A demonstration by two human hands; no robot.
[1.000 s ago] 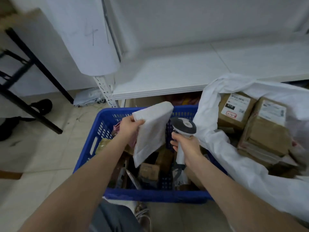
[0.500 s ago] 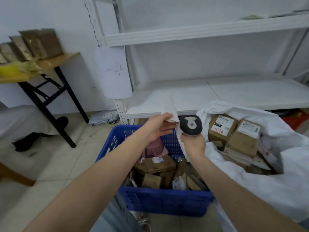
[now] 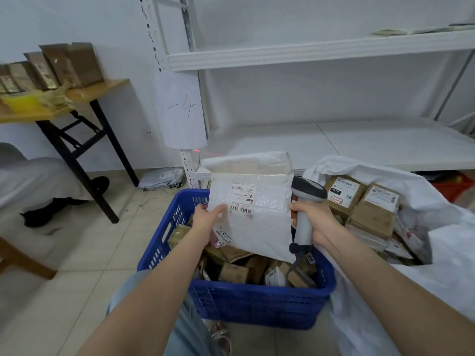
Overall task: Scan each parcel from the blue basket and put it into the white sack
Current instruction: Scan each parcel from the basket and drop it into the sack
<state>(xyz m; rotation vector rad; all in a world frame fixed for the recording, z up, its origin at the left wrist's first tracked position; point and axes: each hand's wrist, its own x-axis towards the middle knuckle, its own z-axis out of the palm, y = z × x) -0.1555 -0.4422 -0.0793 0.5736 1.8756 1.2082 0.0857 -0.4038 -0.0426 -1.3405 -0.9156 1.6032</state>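
the white parcel (image 3: 257,227), edge-on a moment ago, now shows its label (image 3: 241,199) above the blue basket (image 3: 257,304), its edge pinched in the fingers of the left hand (image 3: 205,219), the right hand (image 3: 317,222) clenched round the scanner (image 3: 307,197) beside it, so scanning seems next, then the white sack (image 3: 442,265).

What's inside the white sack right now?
The white sack holds brown cardboard parcels with white shipping labels, plus flatter pale packets lower down. Anything beneath that top layer is covered by them and the sack's folds.
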